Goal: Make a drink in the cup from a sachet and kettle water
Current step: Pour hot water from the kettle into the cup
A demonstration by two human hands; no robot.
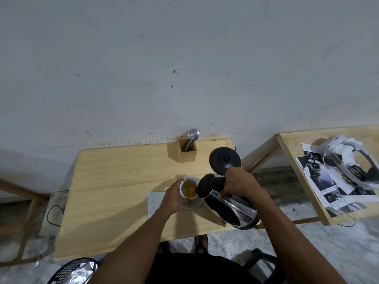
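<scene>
The right hand (240, 184) grips the kettle (227, 201) by its handle, tipped so the spout sits over the cup (189, 188). The left hand (173, 196) wraps the cup's near side, steadying it on its saucer (192, 204) on the table (114, 181). Amber liquid already fills much of the cup, so the sachet step looks done. Left: finishing the pour, returning the kettle to its base (224, 159), probably stirring with a spoon (192, 134).

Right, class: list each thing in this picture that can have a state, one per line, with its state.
Cup: upright, part filled with amber liquid, steadied by the left hand.
Kettle: tilted, spout over the cup, lifted by the right hand.
Kettle base: bare.
Wooden holder: upright, holding spoons.
</scene>
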